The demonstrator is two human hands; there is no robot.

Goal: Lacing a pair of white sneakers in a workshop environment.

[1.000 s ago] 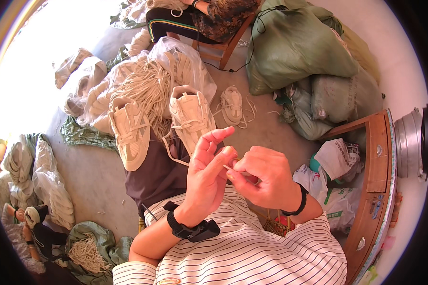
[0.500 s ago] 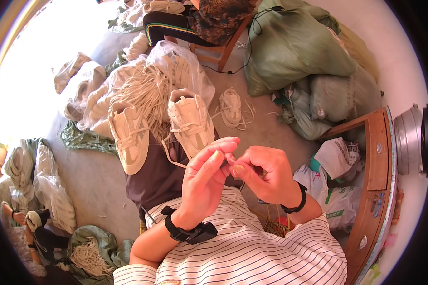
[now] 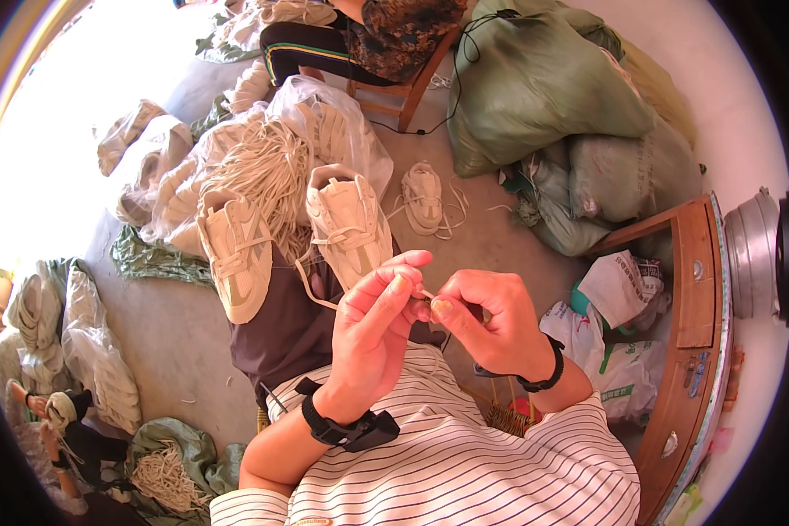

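Observation:
In front of my chest, my left hand [image 3: 373, 337] and my right hand [image 3: 491, 320] meet at the fingertips. Both pinch a thin pale strand, which looks like the end of a shoelace [image 3: 424, 294]; fingers hide most of it. The lace runs from a beige sneaker [image 3: 351, 219] on my lap and passes behind my left hand. A second beige sneaker [image 3: 235, 254] rests to its left on my dark trousers, laced up. Between and beyond the shoes lies a heap of loose cream laces [image 3: 263, 167].
Bagged shoes [image 3: 162, 175] lie beyond the lap. One sneaker [image 3: 422, 197] sits on the floor, its lace trailing. Big green sacks [image 3: 543, 96] stand far right, near a wooden desk [image 3: 697, 307]. Another person's hand [image 3: 37, 403] shows lower left by a bag of laces [image 3: 168, 478].
My fingertips have shifted slightly, and the pale strand now shows between them. My hands stay in nearly the same place; the shoes rest as before.

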